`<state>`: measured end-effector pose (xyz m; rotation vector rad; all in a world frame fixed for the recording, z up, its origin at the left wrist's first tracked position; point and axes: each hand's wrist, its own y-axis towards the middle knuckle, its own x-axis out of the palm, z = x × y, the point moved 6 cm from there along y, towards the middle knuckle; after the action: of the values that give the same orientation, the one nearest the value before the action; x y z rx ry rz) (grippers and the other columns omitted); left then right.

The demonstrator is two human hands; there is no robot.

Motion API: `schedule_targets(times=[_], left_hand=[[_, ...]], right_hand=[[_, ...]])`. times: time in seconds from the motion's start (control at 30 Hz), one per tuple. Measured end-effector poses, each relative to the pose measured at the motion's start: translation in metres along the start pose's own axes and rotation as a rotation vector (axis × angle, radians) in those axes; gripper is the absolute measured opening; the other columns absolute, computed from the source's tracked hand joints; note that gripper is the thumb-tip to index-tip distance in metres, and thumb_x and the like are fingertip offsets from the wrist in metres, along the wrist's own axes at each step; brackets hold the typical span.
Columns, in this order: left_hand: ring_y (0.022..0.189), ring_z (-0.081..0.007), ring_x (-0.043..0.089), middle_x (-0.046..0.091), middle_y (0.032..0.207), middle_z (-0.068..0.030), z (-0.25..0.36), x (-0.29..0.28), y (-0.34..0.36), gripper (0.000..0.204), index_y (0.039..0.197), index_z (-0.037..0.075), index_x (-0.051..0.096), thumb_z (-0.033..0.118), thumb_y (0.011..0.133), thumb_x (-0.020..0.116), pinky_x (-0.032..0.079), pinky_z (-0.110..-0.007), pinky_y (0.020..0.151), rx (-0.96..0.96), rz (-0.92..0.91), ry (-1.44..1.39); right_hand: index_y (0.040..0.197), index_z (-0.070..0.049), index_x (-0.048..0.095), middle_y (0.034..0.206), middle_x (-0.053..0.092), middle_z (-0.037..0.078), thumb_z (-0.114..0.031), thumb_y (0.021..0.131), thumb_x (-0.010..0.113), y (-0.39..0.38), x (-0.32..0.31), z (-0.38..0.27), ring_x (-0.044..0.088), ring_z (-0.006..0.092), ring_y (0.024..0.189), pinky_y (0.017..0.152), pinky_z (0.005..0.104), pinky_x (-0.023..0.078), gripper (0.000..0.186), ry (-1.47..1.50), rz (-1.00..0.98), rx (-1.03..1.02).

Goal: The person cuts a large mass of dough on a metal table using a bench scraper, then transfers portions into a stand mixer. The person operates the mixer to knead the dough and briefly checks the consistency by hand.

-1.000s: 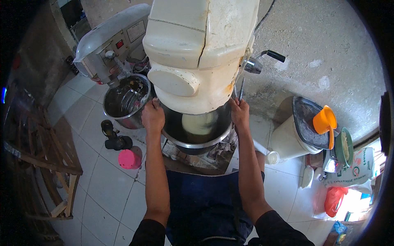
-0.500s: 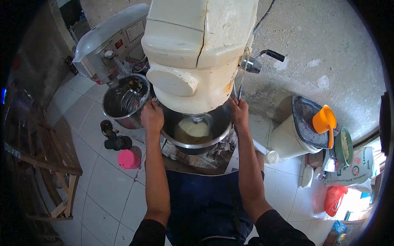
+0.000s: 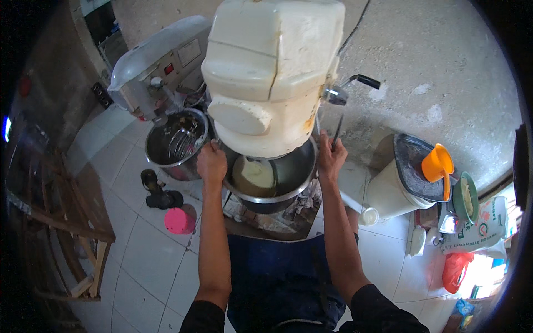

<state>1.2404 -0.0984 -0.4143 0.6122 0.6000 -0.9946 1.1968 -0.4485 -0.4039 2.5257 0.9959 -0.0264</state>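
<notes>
Tiles surround the cream mixer beside a blotchy grey wall.

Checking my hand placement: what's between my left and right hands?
In the head view, the metal mixing bowl, with pale mix inside, lies between your left hand and right hand, partly under the cream mixer.
</notes>
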Motion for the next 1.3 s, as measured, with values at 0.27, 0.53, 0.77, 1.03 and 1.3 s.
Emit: schedule_targets(times=[0.27,0.53,0.77,1.03,1.3], left_hand=[[0.101,-0.0491,0.061,0.066,0.106,-0.0284,0.004,-0.003,-0.007,0.041,0.108,0.003,0.067,0.034,0.100,0.042,0.047,-0.057,0.088,-0.025,0.033,-0.010],[0.099,-0.0486,0.062,0.067,0.105,-0.0278,0.006,-0.006,-0.007,0.040,0.106,0.002,0.067,0.033,0.100,0.042,0.047,-0.057,0.087,-0.011,0.011,-0.004],[0.099,-0.0479,0.062,0.067,0.102,-0.0279,0.005,-0.006,-0.006,0.039,0.104,0.001,0.067,0.030,0.099,0.043,0.048,-0.056,0.086,-0.012,0.009,-0.015],[0.097,-0.0491,0.062,0.067,0.098,-0.0290,0.008,-0.007,-0.006,0.038,0.101,0.001,0.067,0.031,0.099,0.044,0.048,-0.058,0.085,-0.004,0.030,-0.036],[0.091,-0.0488,0.063,0.067,0.096,-0.0279,0.011,-0.008,-0.001,0.030,0.097,-0.001,0.065,0.025,0.096,0.049,0.048,-0.059,0.080,0.116,0.085,0.001]], right_hand=[[0.131,-0.005,0.056,0.067,0.041,-0.006,-0.038,0.103,0.045,0.030,-0.020,-0.111,0.030,0.0022,0.050,0.044,0.0201,0.025,0.045,0.622,-0.303,0.068],[0.135,-0.005,0.057,0.067,0.044,-0.006,-0.043,0.098,0.052,0.030,-0.014,-0.141,0.034,0.0018,0.049,0.044,0.0190,0.025,0.053,0.518,-0.337,0.042],[0.127,-0.008,0.064,0.065,0.045,-0.006,-0.047,0.095,0.057,0.033,-0.011,-0.141,0.034,0.0020,0.048,0.043,0.0194,0.025,0.052,0.443,-0.254,0.004],[0.133,0.010,0.053,0.089,0.063,0.001,-0.034,0.100,0.055,0.032,-0.013,-0.142,0.051,0.0040,0.069,0.059,0.0194,0.039,0.055,0.436,-0.301,0.057],[0.100,-0.005,0.058,0.067,0.042,-0.004,-0.035,0.096,0.059,0.032,-0.025,-0.067,0.038,0.0059,0.056,0.051,0.0232,0.033,0.030,0.665,-0.250,0.263]])
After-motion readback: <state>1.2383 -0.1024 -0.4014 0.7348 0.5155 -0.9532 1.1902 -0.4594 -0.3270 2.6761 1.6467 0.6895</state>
